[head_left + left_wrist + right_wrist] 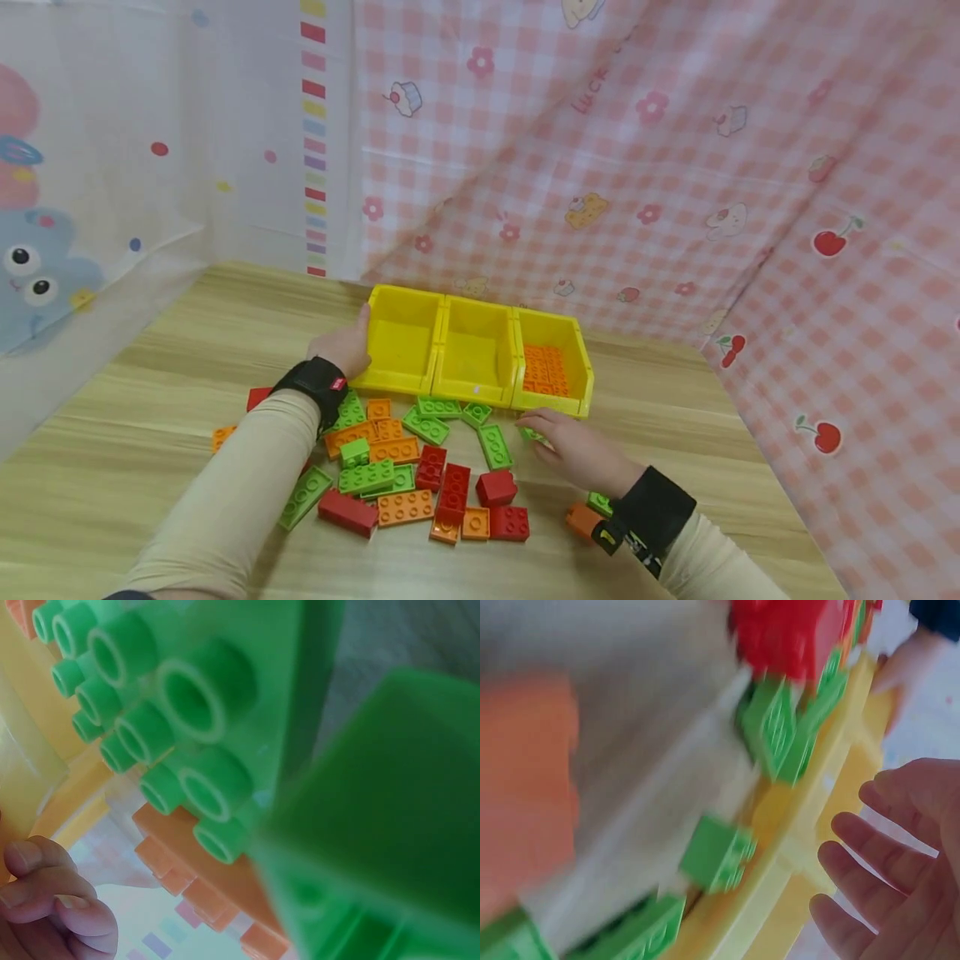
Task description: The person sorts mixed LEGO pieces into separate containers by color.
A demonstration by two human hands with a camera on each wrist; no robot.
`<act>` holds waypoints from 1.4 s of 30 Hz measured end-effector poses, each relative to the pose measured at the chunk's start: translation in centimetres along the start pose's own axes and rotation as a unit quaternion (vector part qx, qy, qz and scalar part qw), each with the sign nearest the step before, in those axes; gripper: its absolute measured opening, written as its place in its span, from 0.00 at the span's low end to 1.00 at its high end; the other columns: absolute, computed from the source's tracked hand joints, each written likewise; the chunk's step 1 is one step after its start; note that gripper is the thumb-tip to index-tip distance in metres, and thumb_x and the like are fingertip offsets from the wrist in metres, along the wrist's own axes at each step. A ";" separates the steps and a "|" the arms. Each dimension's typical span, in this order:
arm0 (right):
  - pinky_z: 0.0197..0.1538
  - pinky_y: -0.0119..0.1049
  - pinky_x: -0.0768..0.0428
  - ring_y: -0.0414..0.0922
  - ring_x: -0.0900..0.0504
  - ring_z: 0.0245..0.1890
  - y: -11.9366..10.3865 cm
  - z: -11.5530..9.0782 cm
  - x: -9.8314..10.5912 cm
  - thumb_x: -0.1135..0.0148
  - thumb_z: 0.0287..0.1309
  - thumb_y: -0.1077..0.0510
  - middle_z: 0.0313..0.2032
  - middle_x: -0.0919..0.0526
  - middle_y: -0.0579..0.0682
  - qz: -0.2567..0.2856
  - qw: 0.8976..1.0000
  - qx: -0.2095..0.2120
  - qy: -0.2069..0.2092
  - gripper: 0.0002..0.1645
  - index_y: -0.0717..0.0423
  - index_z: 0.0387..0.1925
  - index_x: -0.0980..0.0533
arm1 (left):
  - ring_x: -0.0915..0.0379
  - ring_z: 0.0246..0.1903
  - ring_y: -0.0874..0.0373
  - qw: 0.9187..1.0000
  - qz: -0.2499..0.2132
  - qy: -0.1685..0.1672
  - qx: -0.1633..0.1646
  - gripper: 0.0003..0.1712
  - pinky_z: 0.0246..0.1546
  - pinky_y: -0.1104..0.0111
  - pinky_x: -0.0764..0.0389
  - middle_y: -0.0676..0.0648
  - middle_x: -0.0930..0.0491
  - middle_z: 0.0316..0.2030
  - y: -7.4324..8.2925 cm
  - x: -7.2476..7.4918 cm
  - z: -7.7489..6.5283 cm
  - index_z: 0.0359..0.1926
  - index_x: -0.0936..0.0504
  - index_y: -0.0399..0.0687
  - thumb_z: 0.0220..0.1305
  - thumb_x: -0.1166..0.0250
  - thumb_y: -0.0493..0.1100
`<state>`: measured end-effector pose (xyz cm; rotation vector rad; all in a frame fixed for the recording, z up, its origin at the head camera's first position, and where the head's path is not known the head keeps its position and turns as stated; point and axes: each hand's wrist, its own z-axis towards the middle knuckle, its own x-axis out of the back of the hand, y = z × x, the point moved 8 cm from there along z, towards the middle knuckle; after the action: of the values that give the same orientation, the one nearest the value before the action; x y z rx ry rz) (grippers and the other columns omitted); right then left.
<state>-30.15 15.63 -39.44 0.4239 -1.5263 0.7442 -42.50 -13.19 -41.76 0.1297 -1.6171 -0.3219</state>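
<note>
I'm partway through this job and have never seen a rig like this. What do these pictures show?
There is no robot, only a person's two bare hands. The wide picture comes from a head camera looking forward and down; the two close ones come from cameras on each wrist.

On the table lie loose red bricks, green bricks and orange bricks, in front of three joined yellow bins. The rightmost bin contains orange bricks.

The left hand grips the bins' left end. The right hand, fingers spread, is close to a small green brick and appears to hold nothing.
</note>
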 end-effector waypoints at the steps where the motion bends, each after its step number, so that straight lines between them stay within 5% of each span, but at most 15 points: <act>1: 0.53 0.42 0.27 0.47 0.26 0.52 -0.6 0.0 -0.3 0.42 0.60 0.61 0.52 0.24 0.52 0.002 1.000 0.011 -0.006 0.20 0.58 0.54 0.27 | 0.27 0.22 0.48 1.000 -0.001 -0.001 0.001 0.48 0.26 0.53 0.26 0.42 0.24 0.22 -0.1 0.0 0.0 0.71 0.62 0.36 0.60 0.41 0.41; 11: 0.50 0.31 0.27 0.38 0.24 0.46 -7.0 -0.4 -2.4 0.41 0.60 0.58 0.47 0.22 0.44 -0.003 0.992 0.121 -0.026 0.13 0.52 0.47 0.22 | 0.28 0.21 0.48 1.000 -0.002 -0.003 0.008 0.47 0.25 0.53 0.26 0.42 0.25 0.21 0.0 0.2 -0.2 0.72 0.61 0.37 0.61 0.41 0.40; 17: 0.51 0.30 0.28 0.36 0.25 0.44 -8.4 -0.6 -3.0 0.38 0.58 0.58 0.42 0.22 0.41 -0.021 0.986 0.162 -0.021 0.09 0.49 0.41 0.21 | 0.28 0.20 0.48 1.000 -0.004 -0.007 0.012 0.48 0.23 0.55 0.28 0.43 0.26 0.19 -0.1 -0.1 0.1 0.72 0.63 0.39 0.61 0.41 0.41; 29: 0.60 0.53 0.38 0.43 0.30 0.56 -8.6 -0.9 -4.8 0.40 0.56 0.39 0.46 0.22 0.39 -0.096 0.983 0.151 -0.050 0.21 0.46 0.46 0.22 | 0.31 0.17 0.50 1.000 -0.009 -0.002 0.010 0.47 0.20 0.58 0.30 0.44 0.28 0.17 -0.1 0.2 -0.1 0.72 0.62 0.39 0.61 0.42 0.40; 36: 0.61 0.55 0.40 0.43 0.31 0.56 -8.8 -1.0 -5.0 0.35 0.52 0.42 0.44 0.21 0.38 -0.122 0.980 0.152 -0.046 0.20 0.45 0.44 0.22 | 0.30 0.18 0.48 1.000 -0.009 0.004 0.009 0.47 0.21 0.56 0.29 0.44 0.28 0.18 0.0 0.4 -0.2 0.72 0.62 0.39 0.61 0.43 0.39; 42: 0.61 0.59 0.44 0.40 0.29 0.55 -8.6 -1.1 -4.5 0.33 0.51 0.47 0.45 0.21 0.38 -0.080 0.984 0.153 -0.038 0.16 0.44 0.42 0.21 | 0.30 0.17 0.49 1.000 -0.009 0.006 0.005 0.46 0.20 0.58 0.30 0.44 0.28 0.17 -0.1 0.1 0.0 0.72 0.61 0.38 0.61 0.43 0.39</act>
<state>-23.07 9.42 -42.18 0.8032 -1.4312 0.8459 -42.49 -13.33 -41.66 0.1551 -1.6061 -0.3263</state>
